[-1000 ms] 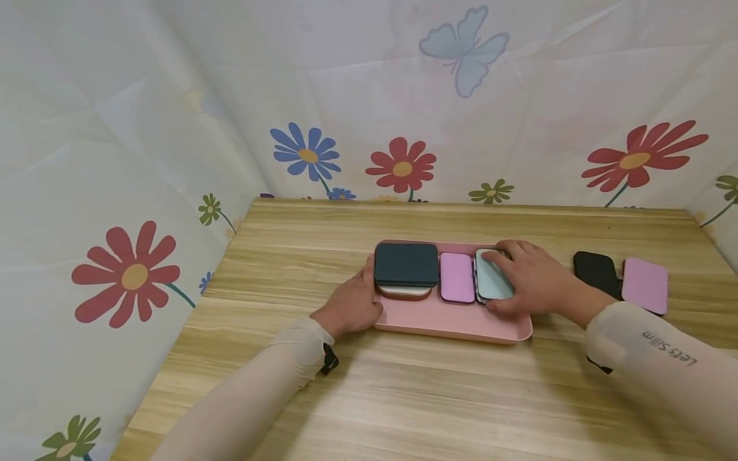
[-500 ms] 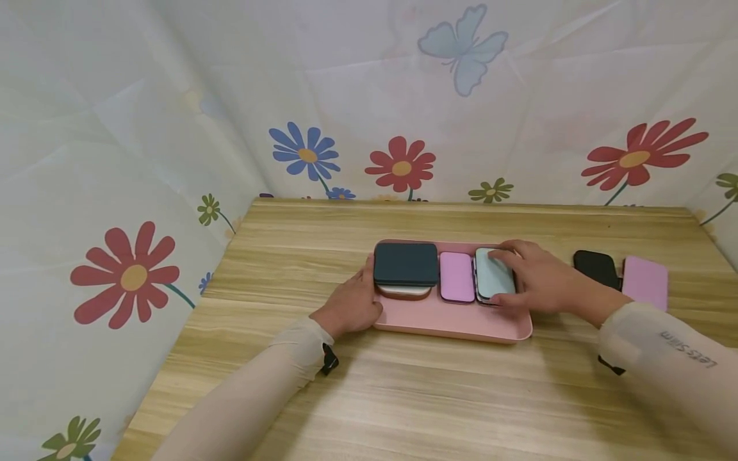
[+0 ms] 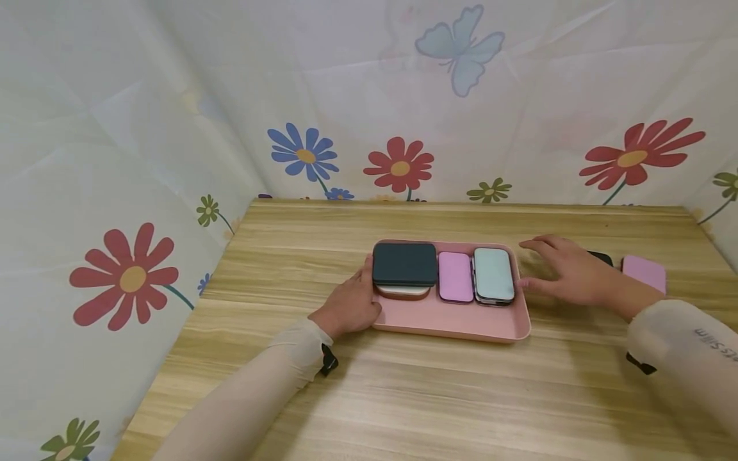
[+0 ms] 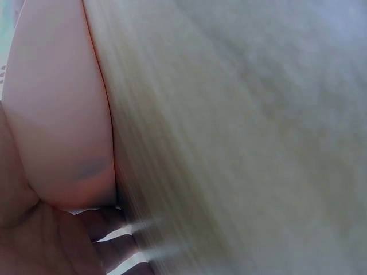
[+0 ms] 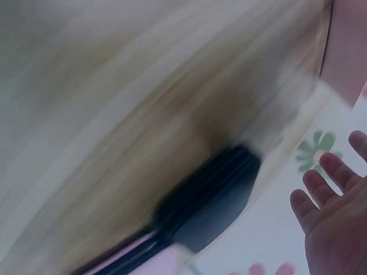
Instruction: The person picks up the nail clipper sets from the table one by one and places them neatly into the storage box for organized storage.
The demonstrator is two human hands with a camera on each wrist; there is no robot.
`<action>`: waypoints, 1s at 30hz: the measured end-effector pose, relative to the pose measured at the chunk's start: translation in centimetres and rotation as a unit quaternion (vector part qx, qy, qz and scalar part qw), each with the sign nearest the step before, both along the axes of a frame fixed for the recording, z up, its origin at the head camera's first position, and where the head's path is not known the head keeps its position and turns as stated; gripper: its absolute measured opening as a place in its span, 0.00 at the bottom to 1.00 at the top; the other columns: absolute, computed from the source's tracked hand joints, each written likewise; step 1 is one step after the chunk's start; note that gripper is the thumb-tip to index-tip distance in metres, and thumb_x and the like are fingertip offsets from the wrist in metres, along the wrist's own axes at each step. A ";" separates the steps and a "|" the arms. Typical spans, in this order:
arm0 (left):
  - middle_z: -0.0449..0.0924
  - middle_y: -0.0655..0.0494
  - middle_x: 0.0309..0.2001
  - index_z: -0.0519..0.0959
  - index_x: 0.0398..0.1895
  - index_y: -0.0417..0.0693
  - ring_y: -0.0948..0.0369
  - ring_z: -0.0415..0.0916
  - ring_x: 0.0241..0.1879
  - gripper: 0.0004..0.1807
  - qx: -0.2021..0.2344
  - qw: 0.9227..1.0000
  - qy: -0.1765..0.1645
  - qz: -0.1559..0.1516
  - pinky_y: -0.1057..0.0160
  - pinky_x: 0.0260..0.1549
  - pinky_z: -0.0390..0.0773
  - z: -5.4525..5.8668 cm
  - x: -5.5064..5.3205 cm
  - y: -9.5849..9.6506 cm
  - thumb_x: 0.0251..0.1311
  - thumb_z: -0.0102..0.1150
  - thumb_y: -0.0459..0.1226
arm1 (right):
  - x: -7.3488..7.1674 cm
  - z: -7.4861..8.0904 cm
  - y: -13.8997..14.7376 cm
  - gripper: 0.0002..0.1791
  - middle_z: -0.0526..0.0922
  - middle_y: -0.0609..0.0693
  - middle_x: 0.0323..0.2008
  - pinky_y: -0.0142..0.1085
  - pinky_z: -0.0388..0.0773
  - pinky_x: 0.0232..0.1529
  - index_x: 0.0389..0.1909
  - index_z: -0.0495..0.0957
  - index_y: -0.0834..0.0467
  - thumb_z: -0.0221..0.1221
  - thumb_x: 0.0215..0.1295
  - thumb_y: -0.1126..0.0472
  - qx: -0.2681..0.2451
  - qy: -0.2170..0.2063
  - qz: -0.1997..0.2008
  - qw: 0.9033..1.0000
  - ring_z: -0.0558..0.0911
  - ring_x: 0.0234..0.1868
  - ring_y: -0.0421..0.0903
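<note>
A pink tray holds several flat, round-cornered cases. At its left end a dark teal case lies on top of a white and brown one. Right of these come a lilac case and a pale blue case, which has another layer under it. My left hand rests against the tray's left end, its fingers along the wall. Just right of the tray hovers my right hand, fingers spread and holding nothing. It partly hides a black case on the table.
Beside the black case lies another lilac case, on the right of the wooden table. A white flowered cloth hangs behind the table and along its left side.
My right hand has let go of the pale blue case and moved right, off the tray toward the black case. The pale blue case stays in the tray. My left hand has stayed still.
</note>
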State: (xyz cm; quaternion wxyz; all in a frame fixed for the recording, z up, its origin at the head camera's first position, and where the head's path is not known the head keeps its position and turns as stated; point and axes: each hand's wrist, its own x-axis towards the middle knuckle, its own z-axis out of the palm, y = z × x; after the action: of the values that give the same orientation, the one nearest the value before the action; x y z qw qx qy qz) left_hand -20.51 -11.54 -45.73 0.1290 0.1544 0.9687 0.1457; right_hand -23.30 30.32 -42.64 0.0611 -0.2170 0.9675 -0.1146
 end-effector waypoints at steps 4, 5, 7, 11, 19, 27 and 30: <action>0.49 0.45 0.79 0.29 0.80 0.41 0.53 0.54 0.76 0.50 0.004 1.000 0.004 0.002 0.53 0.67 0.67 -0.1 0.0 0.0 0.65 0.47 0.43 | -0.3 0.0 2.1 0.54 0.61 0.69 0.70 0.70 0.61 0.62 0.75 0.59 0.59 0.62 0.57 0.29 0.019 0.005 -0.013 1.000 0.62 0.68 0.71; 0.49 0.45 0.79 0.29 0.80 0.41 0.53 0.54 0.76 0.50 0.005 1.000 0.004 0.003 0.53 0.67 0.67 -0.1 0.0 0.1 0.65 0.47 0.43 | -0.3 -0.1 2.6 0.55 0.61 0.70 0.70 0.71 0.61 0.62 0.75 0.59 0.59 0.62 0.56 0.28 0.024 0.004 -0.016 1.000 0.62 0.68 0.71; 0.49 0.44 0.79 0.28 0.80 0.41 0.53 0.54 0.77 0.50 0.005 1.000 0.003 0.002 0.53 0.67 0.67 -0.1 0.0 0.1 0.65 0.47 0.42 | -0.4 -0.3 3.8 0.58 0.61 0.71 0.69 0.71 0.61 0.61 0.75 0.58 0.60 0.64 0.53 0.27 0.037 0.001 -0.020 0.999 0.62 0.67 0.72; 0.48 0.45 0.79 0.28 0.80 0.41 0.53 0.53 0.77 0.50 0.002 1.000 0.000 0.001 0.53 0.67 0.67 -0.1 0.0 0.1 0.65 0.47 0.43 | -0.5 -1.1 5.9 0.62 0.62 0.73 0.67 0.72 0.61 0.60 0.74 0.58 0.62 0.66 0.47 0.25 0.061 -0.002 -0.026 0.998 0.63 0.65 0.74; 0.49 0.44 0.79 0.27 0.80 0.42 0.52 0.54 0.76 0.50 0.001 1.000 -0.003 0.003 0.53 0.67 0.67 0.1 0.1 0.0 0.65 0.46 0.43 | -0.6 -2.1 8.5 0.68 0.61 0.76 0.66 0.69 0.67 0.56 0.74 0.53 0.67 0.66 0.45 0.23 0.096 -0.030 -0.038 0.994 0.67 0.61 0.76; 0.48 0.45 0.80 0.27 0.80 0.42 0.53 0.54 0.77 0.50 0.004 1.000 -0.004 0.003 0.53 0.67 0.67 0.2 0.1 0.0 0.66 0.47 0.44 | -0.5 -1.8 8.4 0.69 0.61 0.76 0.65 0.68 0.69 0.54 0.74 0.53 0.70 0.65 0.46 0.24 0.096 -0.044 -0.045 0.993 0.69 0.59 0.77; 0.47 0.46 0.80 0.27 0.80 0.43 0.54 0.53 0.77 0.50 0.004 1.000 -0.005 0.003 0.54 0.67 0.67 0.1 0.0 0.0 0.66 0.47 0.44 | -0.5 -1.8 8.4 0.69 0.62 0.77 0.64 0.68 0.70 0.53 0.73 0.54 0.71 0.65 0.45 0.23 0.095 -0.043 -0.046 0.993 0.70 0.58 0.76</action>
State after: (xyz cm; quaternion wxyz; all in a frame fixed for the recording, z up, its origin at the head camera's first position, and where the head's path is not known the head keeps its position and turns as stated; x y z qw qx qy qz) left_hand -20.47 -11.57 -45.67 0.1330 0.1510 0.9679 0.1505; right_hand -23.82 38.73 -44.40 0.1174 -0.1601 0.9795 -0.0337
